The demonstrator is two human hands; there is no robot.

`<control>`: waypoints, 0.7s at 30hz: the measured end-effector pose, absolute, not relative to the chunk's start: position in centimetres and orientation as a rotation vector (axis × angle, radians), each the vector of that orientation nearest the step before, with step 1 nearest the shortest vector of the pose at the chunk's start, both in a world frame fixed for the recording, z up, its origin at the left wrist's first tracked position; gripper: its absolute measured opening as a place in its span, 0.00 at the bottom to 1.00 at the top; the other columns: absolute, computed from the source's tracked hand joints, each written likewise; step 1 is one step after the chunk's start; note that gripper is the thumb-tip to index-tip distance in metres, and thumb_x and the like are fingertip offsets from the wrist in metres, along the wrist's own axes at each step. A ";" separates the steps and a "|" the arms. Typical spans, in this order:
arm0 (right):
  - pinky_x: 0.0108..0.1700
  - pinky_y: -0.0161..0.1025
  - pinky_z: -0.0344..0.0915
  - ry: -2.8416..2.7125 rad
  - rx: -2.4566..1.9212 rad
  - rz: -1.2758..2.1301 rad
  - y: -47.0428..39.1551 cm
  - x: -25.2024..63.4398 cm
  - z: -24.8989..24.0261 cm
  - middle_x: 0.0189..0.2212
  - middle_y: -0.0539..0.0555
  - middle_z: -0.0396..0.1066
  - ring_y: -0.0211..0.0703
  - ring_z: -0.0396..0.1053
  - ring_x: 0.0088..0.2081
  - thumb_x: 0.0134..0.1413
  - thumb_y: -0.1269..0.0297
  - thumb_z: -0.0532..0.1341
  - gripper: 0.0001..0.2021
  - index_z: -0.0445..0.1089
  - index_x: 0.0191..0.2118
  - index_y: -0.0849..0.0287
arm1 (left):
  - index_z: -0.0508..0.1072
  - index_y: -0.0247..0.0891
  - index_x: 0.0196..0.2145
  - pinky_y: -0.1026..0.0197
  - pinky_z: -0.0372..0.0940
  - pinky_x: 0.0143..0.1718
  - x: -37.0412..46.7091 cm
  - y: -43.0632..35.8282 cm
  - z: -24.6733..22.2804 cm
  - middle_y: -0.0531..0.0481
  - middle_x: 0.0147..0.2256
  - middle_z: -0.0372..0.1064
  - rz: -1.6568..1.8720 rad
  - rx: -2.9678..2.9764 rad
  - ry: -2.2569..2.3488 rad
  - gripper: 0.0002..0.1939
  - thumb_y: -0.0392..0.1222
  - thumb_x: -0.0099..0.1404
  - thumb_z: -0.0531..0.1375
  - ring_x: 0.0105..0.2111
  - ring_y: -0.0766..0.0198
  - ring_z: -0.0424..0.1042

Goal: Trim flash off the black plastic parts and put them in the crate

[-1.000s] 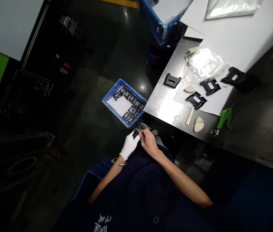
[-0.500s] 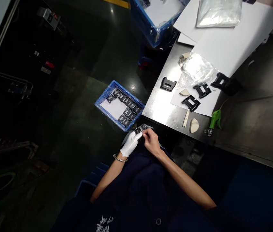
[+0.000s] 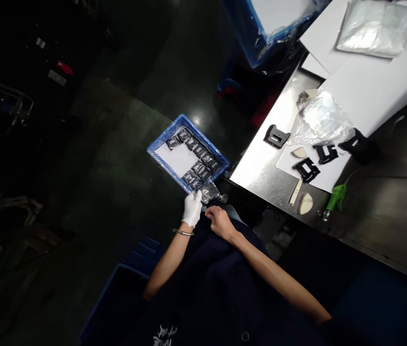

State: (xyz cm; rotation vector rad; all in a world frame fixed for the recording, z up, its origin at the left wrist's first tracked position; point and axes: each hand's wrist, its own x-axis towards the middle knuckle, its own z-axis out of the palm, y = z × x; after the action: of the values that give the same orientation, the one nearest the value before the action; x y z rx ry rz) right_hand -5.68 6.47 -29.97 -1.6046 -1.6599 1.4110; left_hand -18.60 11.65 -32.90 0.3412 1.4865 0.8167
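A white-gloved left hand (image 3: 192, 207) grips a bagged black part (image 3: 209, 193) by its left end, the clear wrapping jutting rightward at the near corner of a blue bin (image 3: 165, 133); whether bag and bin touch cannot be told. The bare right hand (image 3: 220, 222) hovers just below, apart from the bag, its fingers curled; whether anything sits between them cannot be told. A metal bracelet (image 3: 183, 232) circles the left wrist, against a dark blue shirt (image 3: 210, 288) with white lettering.

Inside the bin, wrapped black parts (image 3: 199, 150) line the far and right sides around a white sheet (image 3: 176, 161).

To the right stands a metal worktop (image 3: 252, 166). A bare black part (image 3: 276, 137) lies near its left edge; farther right, more black parts (image 3: 306, 169) rest on and beside white paper (image 3: 327, 177). A slim cream tool (image 3: 296, 193) and a beige wedge (image 3: 305, 203) lie at the near side, with a green air gun (image 3: 337, 197) to their right. Behind them spreads a crumpled clear bag (image 3: 324, 120), and at the far end sits a stack of clear bags (image 3: 376, 29). A second blue bin (image 3: 255, 43) stands at the far left of the worktop.
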 end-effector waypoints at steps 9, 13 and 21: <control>0.46 0.44 0.70 -1.737 -1.747 1.224 12.8 -9.4 -31.7 0.49 0.63 0.66 0.49 0.69 0.44 0.65 0.63 0.58 0.14 0.64 0.53 0.61 | 0.75 0.36 0.44 0.57 0.68 0.52 -21.4 15.2 -35.0 0.46 0.44 0.77 1.028 0.139 1.397 0.19 0.46 0.58 0.70 0.44 0.61 0.76; 0.47 0.46 0.70 -1.866 -1.811 1.183 15.9 -11.3 -34.5 0.44 0.62 0.68 0.51 0.68 0.44 0.66 0.67 0.56 0.05 0.68 0.43 0.59 | 0.75 0.36 0.42 0.54 0.66 0.57 -21.3 16.0 -36.6 0.46 0.45 0.78 1.106 0.088 1.450 0.17 0.44 0.56 0.71 0.48 0.58 0.75; 0.38 0.38 0.66 -1.788 -1.858 1.244 16.7 -11.4 -39.2 0.33 0.55 0.67 0.43 0.66 0.32 0.58 0.77 0.51 0.08 0.62 0.33 0.56 | 0.73 0.36 0.40 0.57 0.68 0.49 -20.5 16.9 -40.1 0.47 0.41 0.77 1.161 -0.037 1.598 0.18 0.45 0.55 0.71 0.43 0.60 0.76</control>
State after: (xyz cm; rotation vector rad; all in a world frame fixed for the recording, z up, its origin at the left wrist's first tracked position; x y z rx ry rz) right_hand -11.43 16.70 -39.18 -1.8580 -1.7878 1.2435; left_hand -20.50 16.89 -40.06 -0.0372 1.5976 1.1610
